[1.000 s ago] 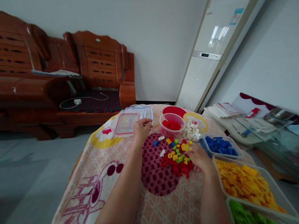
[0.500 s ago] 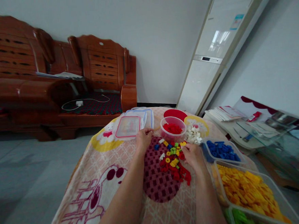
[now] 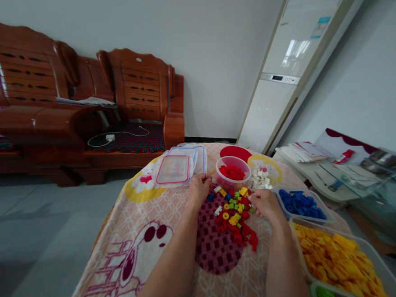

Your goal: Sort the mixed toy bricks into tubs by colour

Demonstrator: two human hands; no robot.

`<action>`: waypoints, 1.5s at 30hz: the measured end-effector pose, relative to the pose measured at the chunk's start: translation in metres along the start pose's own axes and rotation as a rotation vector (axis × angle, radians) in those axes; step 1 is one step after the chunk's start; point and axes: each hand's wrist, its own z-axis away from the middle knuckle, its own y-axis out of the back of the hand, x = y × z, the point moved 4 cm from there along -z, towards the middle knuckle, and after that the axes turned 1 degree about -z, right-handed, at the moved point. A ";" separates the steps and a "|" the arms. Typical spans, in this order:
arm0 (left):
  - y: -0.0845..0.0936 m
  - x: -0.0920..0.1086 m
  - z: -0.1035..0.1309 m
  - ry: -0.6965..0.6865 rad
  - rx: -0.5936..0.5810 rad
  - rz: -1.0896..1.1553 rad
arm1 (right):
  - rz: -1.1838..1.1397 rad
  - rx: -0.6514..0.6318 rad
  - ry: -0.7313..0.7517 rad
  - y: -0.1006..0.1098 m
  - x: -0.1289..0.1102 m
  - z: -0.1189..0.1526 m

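Observation:
A pile of mixed small bricks (image 3: 236, 213), red, yellow, green, white and blue, lies on the patterned cloth. My left hand (image 3: 200, 187) is at its upper left, near a blue brick (image 3: 210, 197), its fingers pinched together; what they hold, if anything, is too small to name. On the pile's right edge is my right hand (image 3: 263, 202), fingers curled close to the bricks, their tips too small to read. Beyond the pile stands a round tub (image 3: 218, 173) of red bricks (image 3: 232, 172). White bricks (image 3: 260, 178) lie loose beside it.
Clear boxes of blue bricks (image 3: 301, 204), yellow bricks (image 3: 339, 258) and green bricks (image 3: 325, 294) line the right side. Flat lids (image 3: 173, 169) lie at the back left, with a red lid (image 3: 235, 154) behind the tub. A glass shelf (image 3: 374, 199) stands at the right.
The whole view has shifted slightly, moving the scene a little right. My right hand has moved slightly away from the yellow brick, toward the near side of the pile's right edge.

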 end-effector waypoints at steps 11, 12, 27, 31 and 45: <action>-0.004 0.005 0.006 0.008 -0.108 -0.091 | 0.079 -0.038 0.069 -0.006 -0.032 0.009; -0.004 0.006 0.006 0.008 -0.112 -0.103 | 0.029 -0.046 0.060 -0.006 -0.030 0.009; -0.009 0.015 0.014 -0.056 -0.131 -0.244 | -0.213 -0.094 0.003 -0.008 -0.037 0.015; -0.011 0.017 0.015 -0.073 -0.144 -0.252 | -0.276 -0.090 0.035 -0.009 -0.040 0.014; -0.013 0.015 0.015 -0.060 -0.152 -0.277 | -0.439 -0.091 0.123 -0.032 -0.052 0.006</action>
